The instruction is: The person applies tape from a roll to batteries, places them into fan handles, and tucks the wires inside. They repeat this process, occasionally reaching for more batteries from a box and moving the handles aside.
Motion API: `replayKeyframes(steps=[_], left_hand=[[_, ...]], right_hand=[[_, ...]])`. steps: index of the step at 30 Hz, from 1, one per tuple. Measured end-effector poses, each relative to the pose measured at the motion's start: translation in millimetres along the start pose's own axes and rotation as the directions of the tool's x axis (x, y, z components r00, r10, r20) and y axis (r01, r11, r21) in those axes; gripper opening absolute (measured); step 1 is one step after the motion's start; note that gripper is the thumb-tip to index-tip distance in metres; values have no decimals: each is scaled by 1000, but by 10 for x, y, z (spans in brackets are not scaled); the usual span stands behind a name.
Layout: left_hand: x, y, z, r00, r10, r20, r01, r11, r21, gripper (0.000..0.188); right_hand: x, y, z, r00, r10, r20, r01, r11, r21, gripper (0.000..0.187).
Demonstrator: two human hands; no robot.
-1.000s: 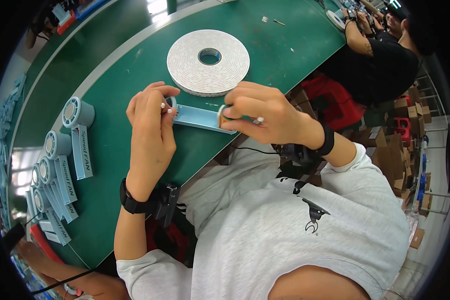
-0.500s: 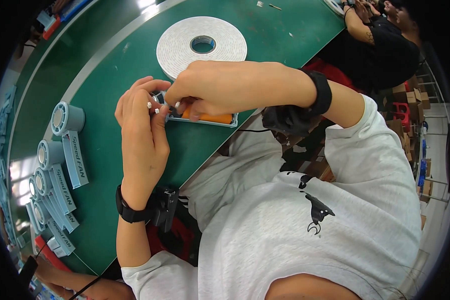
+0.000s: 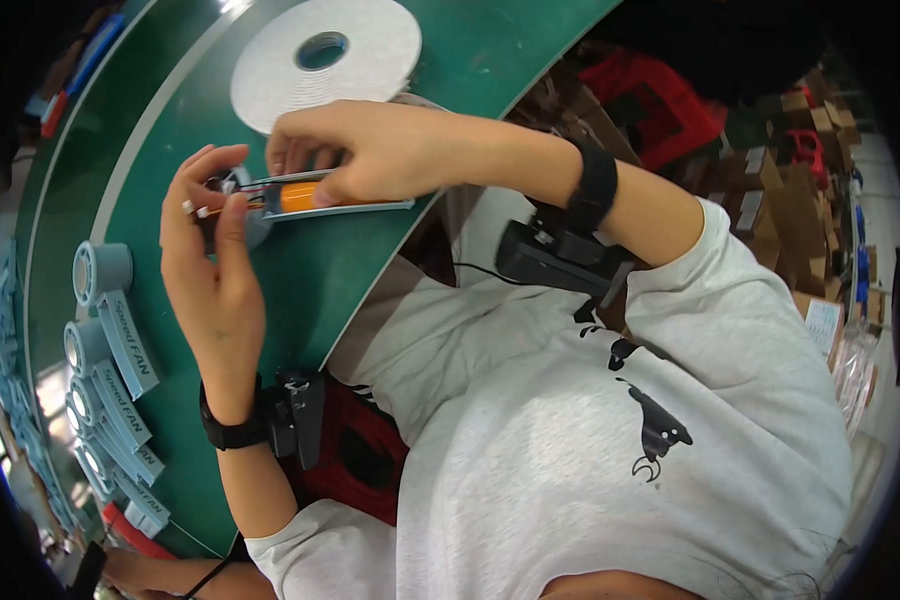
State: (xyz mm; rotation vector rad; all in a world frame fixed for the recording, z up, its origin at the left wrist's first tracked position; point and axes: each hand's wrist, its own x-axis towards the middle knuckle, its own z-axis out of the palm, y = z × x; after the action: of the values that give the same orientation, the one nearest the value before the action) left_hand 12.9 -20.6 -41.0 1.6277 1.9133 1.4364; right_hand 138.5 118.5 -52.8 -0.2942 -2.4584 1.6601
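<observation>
A light blue handheld-fan housing point(image 3: 370, 208) lies open-side up over the green table, between my hands. Inside its handle part sits an orange cylindrical battery point(image 3: 298, 197). My left hand point(image 3: 217, 240) is closed round the housing's head end, with thin wires and small white connectors point(image 3: 189, 207) among its fingers. My right hand point(image 3: 370, 150) reaches over the handle part; its thumb presses on the battery and its other fingers curl beyond the far edge. The palm hides some of the housing.
A big roll of white tape point(image 3: 270, 60) lies flat just beyond my hands. Several light blue fans point(image 3: 102, 275) with printed handles stand in a row on the left. The table edge point(image 3: 370, 285) runs close to my lap. Cardboard boxes point(image 3: 755, 190) are stacked at the right.
In the picture, both hands and the housing have shifted left. My right hand has moved along the handle away from my left hand, uncovering the battery and wires.
</observation>
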Motion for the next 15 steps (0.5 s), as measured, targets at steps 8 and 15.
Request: replayKeyframes(steps=[8,15], left_hand=[[131,302,-343,978,-15,208,-6,995,100,49],[321,300,-415,953,21,302,-128,932,339,58]], right_hand=[[3,56,-96,984,-55,171,31,990,139,47],[-112,-146,-178,991,-111,68,88,956,281,52]])
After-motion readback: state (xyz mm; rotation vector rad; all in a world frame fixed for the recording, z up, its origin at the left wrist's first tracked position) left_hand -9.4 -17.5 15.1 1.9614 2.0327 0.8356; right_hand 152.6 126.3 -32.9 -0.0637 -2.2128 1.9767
